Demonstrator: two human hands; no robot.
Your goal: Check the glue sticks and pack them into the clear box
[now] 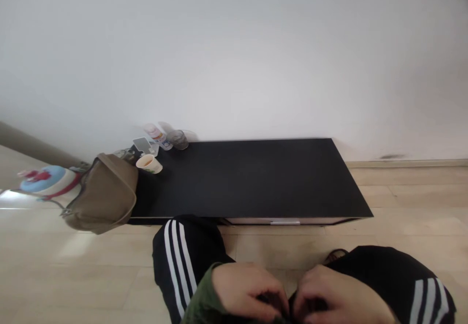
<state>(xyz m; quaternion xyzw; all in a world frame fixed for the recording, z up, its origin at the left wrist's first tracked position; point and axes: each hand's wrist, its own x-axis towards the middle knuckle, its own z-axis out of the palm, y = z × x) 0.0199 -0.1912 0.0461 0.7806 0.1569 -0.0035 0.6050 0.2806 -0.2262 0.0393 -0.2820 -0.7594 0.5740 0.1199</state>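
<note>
Black trousers [199, 241] with three white stripes down each leg, an olive-green sleeve [203, 299] at lower left. Matt black top on a low cabinet [248, 177], plain white wall [234, 55] behind, pale beige wood-look floor [73, 275] below. Khaki-brown bag [104, 194] beside a cream-white cup [149, 164]. Pink-and-white bottle [156, 135] at the cabinet's back corner. Sky-blue, white and red striped bundle [47, 185] at far left.

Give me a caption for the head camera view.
Left hand and right hand meet over black striped track pants, facing a low black cabinet.
</note>
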